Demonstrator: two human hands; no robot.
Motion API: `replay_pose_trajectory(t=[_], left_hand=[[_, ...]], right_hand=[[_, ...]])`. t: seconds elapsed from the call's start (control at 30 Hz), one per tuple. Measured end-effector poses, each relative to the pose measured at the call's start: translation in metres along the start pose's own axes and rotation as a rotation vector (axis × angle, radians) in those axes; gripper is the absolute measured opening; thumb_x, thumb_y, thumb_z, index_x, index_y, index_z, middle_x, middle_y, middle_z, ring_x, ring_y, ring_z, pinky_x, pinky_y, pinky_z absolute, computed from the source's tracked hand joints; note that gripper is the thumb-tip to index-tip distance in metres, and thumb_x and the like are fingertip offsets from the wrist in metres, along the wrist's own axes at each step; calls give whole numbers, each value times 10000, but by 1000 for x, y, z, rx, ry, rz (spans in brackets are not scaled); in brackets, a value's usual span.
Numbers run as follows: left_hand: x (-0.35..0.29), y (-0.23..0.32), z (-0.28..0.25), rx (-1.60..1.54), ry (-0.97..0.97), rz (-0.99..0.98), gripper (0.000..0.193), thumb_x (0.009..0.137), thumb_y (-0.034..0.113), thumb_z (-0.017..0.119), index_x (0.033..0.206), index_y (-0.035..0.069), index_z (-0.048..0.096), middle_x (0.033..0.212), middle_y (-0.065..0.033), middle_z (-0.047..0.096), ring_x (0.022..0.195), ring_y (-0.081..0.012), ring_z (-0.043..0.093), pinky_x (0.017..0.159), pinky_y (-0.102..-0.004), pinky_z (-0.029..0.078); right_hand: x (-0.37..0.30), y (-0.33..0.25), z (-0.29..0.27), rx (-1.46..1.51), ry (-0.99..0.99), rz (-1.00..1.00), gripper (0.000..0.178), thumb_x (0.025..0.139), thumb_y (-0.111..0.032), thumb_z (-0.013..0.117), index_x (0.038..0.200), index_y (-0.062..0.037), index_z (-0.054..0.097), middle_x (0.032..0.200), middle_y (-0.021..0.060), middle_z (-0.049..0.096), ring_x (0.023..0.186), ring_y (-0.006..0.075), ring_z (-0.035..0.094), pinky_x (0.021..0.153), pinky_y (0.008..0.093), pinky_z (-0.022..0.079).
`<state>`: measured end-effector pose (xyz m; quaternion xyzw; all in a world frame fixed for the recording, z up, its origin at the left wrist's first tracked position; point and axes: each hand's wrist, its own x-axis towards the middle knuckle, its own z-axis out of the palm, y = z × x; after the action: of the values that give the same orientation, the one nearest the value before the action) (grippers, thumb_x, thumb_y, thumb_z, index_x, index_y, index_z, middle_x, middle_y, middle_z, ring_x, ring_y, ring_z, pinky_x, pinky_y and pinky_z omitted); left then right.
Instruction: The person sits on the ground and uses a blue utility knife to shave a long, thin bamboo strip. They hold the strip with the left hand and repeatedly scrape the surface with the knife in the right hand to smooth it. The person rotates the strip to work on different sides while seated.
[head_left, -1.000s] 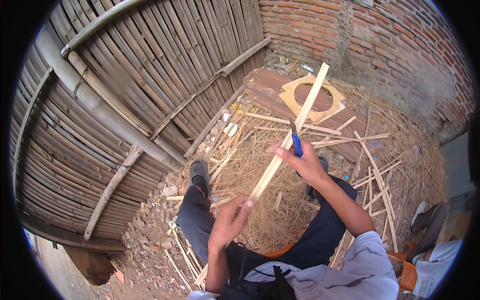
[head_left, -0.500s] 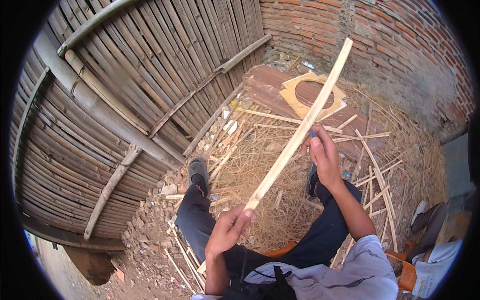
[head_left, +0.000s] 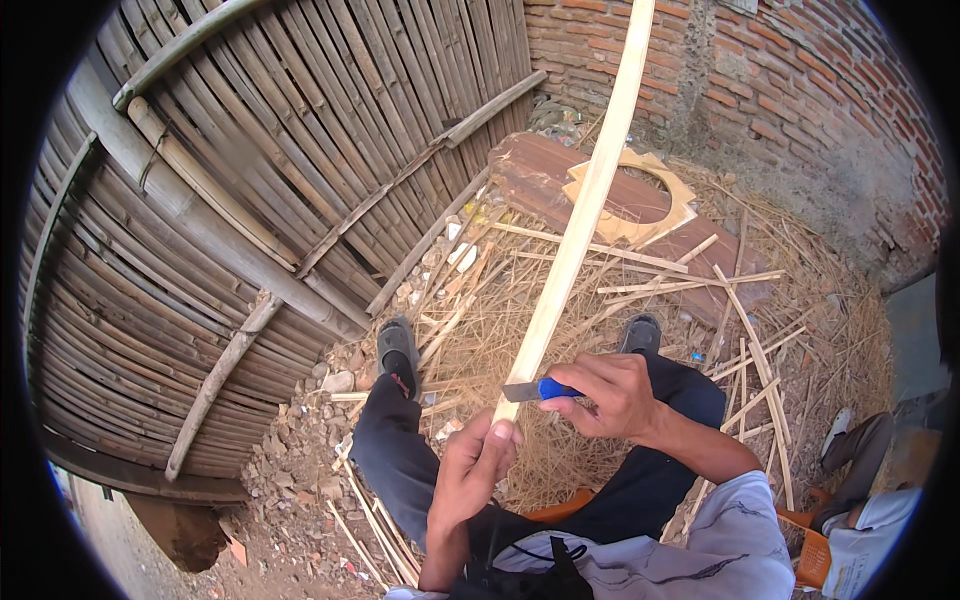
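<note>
My left hand (head_left: 474,465) grips the near end of a long pale strip (head_left: 572,245), which looks like split bamboo or wood. The strip slants up and away past the top of the view. In my right hand (head_left: 612,392) is a knife (head_left: 524,391) with a blue handle and a short, broad grey blade. The blade lies across the strip just beyond my left thumb, touching or very near its surface. Both hands are closed, above the ground between my knees.
Shavings (head_left: 545,460) and loose strips (head_left: 757,345) litter the ground. Beyond lies a brown board (head_left: 535,175) with a cut-out frame (head_left: 628,235) on it. A bamboo wall (head_left: 330,130) stands left, a brick wall (head_left: 770,110) behind. Another person's leg (head_left: 858,455) shows at right.
My right hand has come down and nearer along the strip, bringing the knife blade into view by my left hand. The strip has swung more upright, its far end leaving the view.
</note>
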<state>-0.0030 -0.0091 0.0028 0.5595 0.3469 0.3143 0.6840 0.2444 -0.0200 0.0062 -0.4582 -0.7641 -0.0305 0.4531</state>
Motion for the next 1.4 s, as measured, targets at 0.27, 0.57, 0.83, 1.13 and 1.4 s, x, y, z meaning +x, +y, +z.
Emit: replay_pose_trajectory(t=[0.27,0.57,0.83,1.13,1.4], left_hand=[[0,-7,-3,-33,-21,-17,349,1206,305,461,1020,51,612,668,58,436,583,-43,370,541,-253,302],[0,-6,-6,-38,-1,-86,401,1205,375,454,966,79,579,693,65,430,593,-42,357,535,-243,284],[-8,-15,-15,-63,-13,-114,425,1203,393,460,921,90,556,698,63,420,572,-34,329,516,-241,266],[-15,-20,-24,-1,-9,-105,443,1202,376,468,883,81,551,673,64,417,576,-37,354,516,-245,281],[-57,-44,-49,19,-78,-312,454,1204,345,473,850,72,553,689,47,452,587,-50,380,534,-254,320]], right_hand=[[0,-3,4,21,-31,13,323,908,-355,869,1047,-79,777,762,47,703,570,227,695,495,350,533],[8,-8,4,-49,-43,45,305,917,-352,862,1039,-86,777,781,49,721,583,226,707,503,342,534],[10,-6,5,-95,-53,28,303,906,-377,866,996,-98,787,768,39,730,590,209,711,514,330,531],[11,-1,5,-153,18,24,270,937,-335,851,995,-78,792,777,60,746,592,217,712,526,330,537],[24,76,-56,-213,435,462,269,1037,-269,747,1048,-2,775,772,111,730,619,179,660,565,329,461]])
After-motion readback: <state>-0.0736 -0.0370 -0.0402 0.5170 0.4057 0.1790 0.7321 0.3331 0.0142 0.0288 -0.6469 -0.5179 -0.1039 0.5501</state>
